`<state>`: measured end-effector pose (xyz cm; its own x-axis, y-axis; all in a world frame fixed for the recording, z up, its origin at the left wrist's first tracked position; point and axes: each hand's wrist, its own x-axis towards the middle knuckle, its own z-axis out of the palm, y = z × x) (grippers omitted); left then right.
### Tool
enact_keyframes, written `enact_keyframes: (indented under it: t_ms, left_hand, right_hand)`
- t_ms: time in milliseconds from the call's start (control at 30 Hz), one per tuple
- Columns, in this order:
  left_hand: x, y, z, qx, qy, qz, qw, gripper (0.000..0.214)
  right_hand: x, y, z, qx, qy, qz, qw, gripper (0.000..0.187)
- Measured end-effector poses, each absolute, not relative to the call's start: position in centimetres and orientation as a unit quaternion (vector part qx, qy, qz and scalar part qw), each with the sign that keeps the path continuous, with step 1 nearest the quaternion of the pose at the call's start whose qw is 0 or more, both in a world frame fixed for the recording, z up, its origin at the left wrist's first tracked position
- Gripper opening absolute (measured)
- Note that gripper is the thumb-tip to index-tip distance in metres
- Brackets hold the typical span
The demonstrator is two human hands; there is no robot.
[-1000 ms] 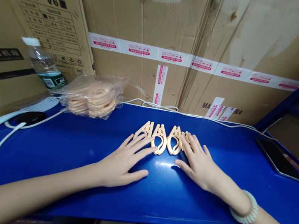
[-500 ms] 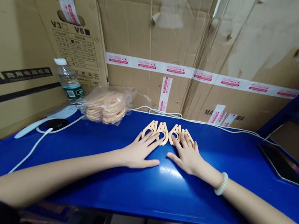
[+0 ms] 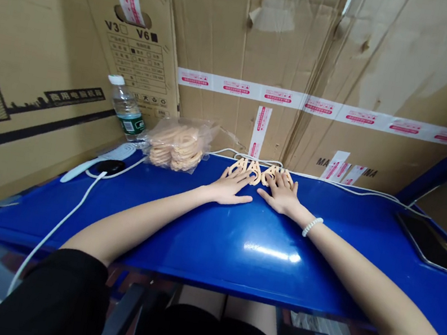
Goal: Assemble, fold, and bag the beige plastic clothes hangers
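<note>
Person at a blue table (image 3: 207, 265), both arms reaching forward to the back. Four pale, hanger-like pieces (image 3: 256, 180) in a row there, near the cardboard (image 3: 229, 31); fingers hide parts of them. Left hand (image 3: 226, 189): palm down, fingers fanned wide, grasping nothing, fingertips over the left two pieces. Right hand (image 3: 282, 196): same pose, fingers wide and flat, over the right two; white coiled bracelet (image 3: 312, 227) on that wrist. Can't tell from here how hard either one presses. Thumbs point at each other, apart. White cable (image 3: 357, 189) runs just behind the row. To the left of the row, a clear bag (image 3: 179, 148) with more pale pieces stacked inside, bottle (image 3: 127, 111) with white cap and green label just behind it, then a light blue handled thing (image 3: 98, 162) beside a black round object (image 3: 111, 167). Dark phone-like slab (image 3: 429, 242) lies flat, far right
</note>
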<state>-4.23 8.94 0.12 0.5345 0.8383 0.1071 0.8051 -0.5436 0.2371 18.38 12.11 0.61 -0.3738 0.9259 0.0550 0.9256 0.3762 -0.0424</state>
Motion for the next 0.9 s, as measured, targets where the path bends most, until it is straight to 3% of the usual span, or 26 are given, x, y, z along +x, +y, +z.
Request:
enact_keyframes:
  t_ms: [67,200,300,367,433,500,567,733,900]
  left_hand:
    - [-4.3,8.5,0.4,0.877,0.464,0.121,0.039,0.076]
    - [-6.2,7.0,2.0,0.885,0.404,0.183,-0.139,0.06]
    - [-9.0,6.0,3.5,0.814,0.429,0.31,-0.241,0.048]
    - [-10.9,5.9,4.0,0.71,0.489,0.427,-0.273,0.059]
    - [-12.5,6.6,4.1,0.634,0.526,0.495,-0.276,0.082]
    - [-13.5,7.5,3.6,0.61,0.543,0.511,-0.268,0.09]
    - [-14.1,8.5,2.9,0.615,0.554,0.502,-0.249,0.078]
    - [-14.4,9.1,2.0,0.641,0.56,0.48,-0.21,0.023]
    - [-11.9,6.6,3.0,0.698,0.481,0.502,-0.171,0.014]
  right_hand:
    - [18.4,11.7,0.6,-0.555,-0.83,-0.013,0.05,0.082]
    - [19.5,10.0,0.5,-0.505,-0.856,-0.073,0.088,0.074]
    - [21.0,8.5,0.5,-0.456,-0.875,-0.108,0.117,0.061]
    - [21.9,7.9,0.6,-0.437,-0.882,-0.113,0.139,0.053]
    - [22.4,7.7,0.9,-0.423,-0.884,-0.11,0.166,0.046]
    - [22.5,7.8,1.0,-0.414,-0.884,-0.102,0.191,0.04]
    - [22.4,8.0,1.0,-0.405,-0.886,-0.088,0.209,0.035]
    - [22.2,8.3,0.9,-0.387,-0.889,-0.071,0.235,0.031]
    - [22.8,8.6,1.5,-0.365,-0.875,-0.057,0.314,0.029]
